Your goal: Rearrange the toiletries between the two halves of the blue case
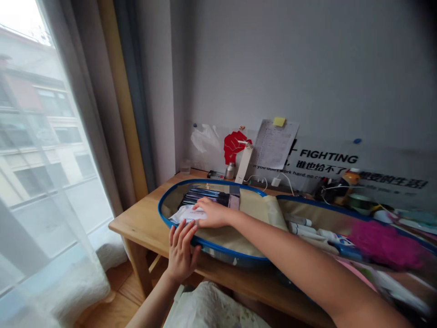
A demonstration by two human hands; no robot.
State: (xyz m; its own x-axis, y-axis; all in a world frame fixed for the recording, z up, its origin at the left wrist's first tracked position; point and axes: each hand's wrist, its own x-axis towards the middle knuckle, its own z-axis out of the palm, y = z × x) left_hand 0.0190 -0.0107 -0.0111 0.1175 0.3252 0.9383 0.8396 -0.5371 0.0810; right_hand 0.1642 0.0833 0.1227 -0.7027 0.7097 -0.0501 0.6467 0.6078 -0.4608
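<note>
White packet (182,215) under half-curled right hand (213,214), grip unclear; left hand (181,256) splayed against rim (239,256).

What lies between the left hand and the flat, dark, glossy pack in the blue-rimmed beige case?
A soft white packet, the right hand touching it; the head view shows this.

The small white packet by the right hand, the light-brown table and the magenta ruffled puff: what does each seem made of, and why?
Small white packet: probably plastic film, smooth; soft, creased outline. Light-brown table: apparently wood, low sheen, from its warm tone. Magenta ruffled puff: perhaps matte mesh; frilly, blurred edges.
</note>
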